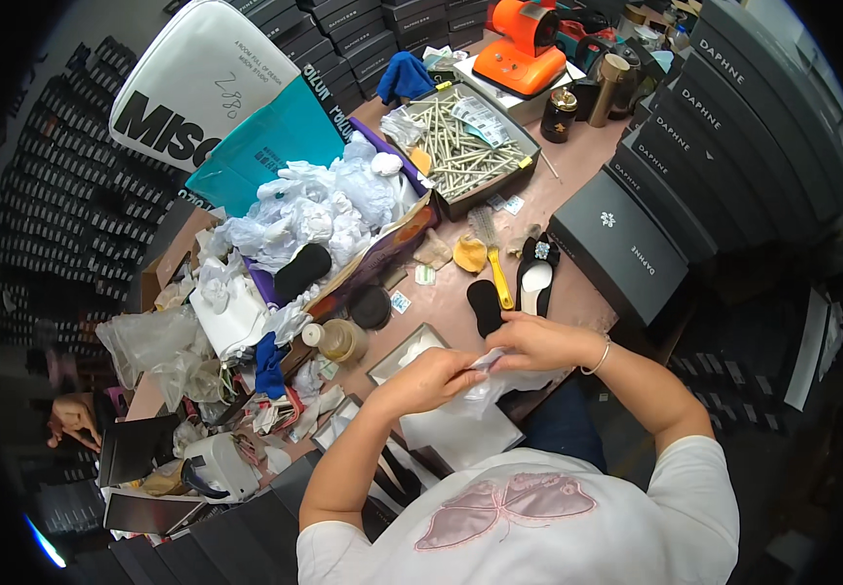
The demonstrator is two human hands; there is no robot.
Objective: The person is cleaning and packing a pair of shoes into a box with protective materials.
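Note:
My left hand [428,378] and my right hand [545,343] meet in front of me, each with the fingertips pinched. Between them they hold a thin white sheet [485,390], crumpled and translucent; tissue or plastic, I cannot tell which. Below it lies an open shoe box [411,349] with white paper in it, partly hidden by my left hand and the sheet. Just beyond my right hand stands a black shoe [536,278] with a jewelled ornament. Beside it are a black sole-shaped pad [485,308] and a yellow-handled brush [499,278].
A purple-edged box holds crumpled white paper [343,190]. Behind are a tray of thin sticks [460,146] and an orange machine [519,63]. Dark shoe boxes [621,244] stack at right. A bottle [338,339] and a yellow sponge [470,253] sit on the table.

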